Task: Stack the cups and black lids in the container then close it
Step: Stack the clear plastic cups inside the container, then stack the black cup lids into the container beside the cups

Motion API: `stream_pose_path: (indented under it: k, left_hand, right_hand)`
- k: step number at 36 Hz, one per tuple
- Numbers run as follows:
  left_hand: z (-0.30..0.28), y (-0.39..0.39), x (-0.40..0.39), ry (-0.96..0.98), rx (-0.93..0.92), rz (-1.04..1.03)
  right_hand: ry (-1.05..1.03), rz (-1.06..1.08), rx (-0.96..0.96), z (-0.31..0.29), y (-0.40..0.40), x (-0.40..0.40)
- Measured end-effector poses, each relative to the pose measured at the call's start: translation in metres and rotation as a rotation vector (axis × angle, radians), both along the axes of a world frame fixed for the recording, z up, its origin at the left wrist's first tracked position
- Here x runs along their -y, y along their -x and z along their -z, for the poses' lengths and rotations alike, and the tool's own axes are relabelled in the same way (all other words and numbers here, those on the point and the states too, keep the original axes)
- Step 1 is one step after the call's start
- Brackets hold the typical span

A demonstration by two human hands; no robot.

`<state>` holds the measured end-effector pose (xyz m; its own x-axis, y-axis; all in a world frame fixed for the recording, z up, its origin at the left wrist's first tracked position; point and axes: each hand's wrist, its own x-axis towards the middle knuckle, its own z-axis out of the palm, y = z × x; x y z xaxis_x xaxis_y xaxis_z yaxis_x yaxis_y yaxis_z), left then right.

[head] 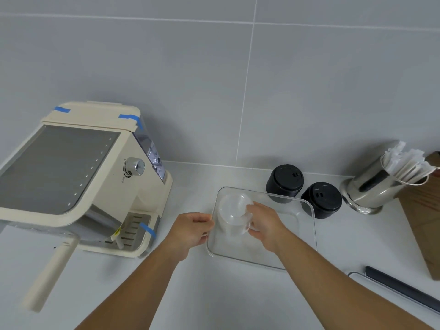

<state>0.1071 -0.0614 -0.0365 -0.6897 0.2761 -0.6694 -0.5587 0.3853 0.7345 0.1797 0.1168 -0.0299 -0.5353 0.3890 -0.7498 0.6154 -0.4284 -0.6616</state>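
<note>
A clear rectangular container (307,225) stands on the white counter in the middle of the head view. Inside its left part sits a stack of clear cups (232,210), bottoms up. My right hand (264,225) reaches into the container and grips the cup stack from the right. My left hand (190,231) holds the container's left rim. Two stacks of black lids (285,181) (321,198) stand just behind the container's far right corner. The container's lid (402,288), clear with a dark strip, lies at the lower right.
A cream espresso machine (78,177) fills the left of the counter, its handle (50,272) pointing toward me. A steel holder with paper-wrapped sticks (381,182) and a wooden board (423,210) stand at the right. A grey tiled wall rises behind.
</note>
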Motion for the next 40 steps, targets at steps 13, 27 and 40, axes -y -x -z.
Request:
stream_pose_path:
  k: [13, 27, 40]
  left_hand:
    - [-0.010, -0.009, -0.003, -0.028, -0.012, -0.049]
    - [-0.041, -0.013, -0.012, -0.031, -0.079, -0.135]
    - [-0.081, -0.065, -0.076, -0.427, 0.129, -0.166]
  right_hand:
    - [-0.060, 0.015, -0.057, -0.035, -0.020, -0.018]
    - [-0.039, -0.014, -0.237, -0.079, -0.078, -0.055]
    - [-0.059, 0.144, -0.302, -0.079, -0.151, -0.128]
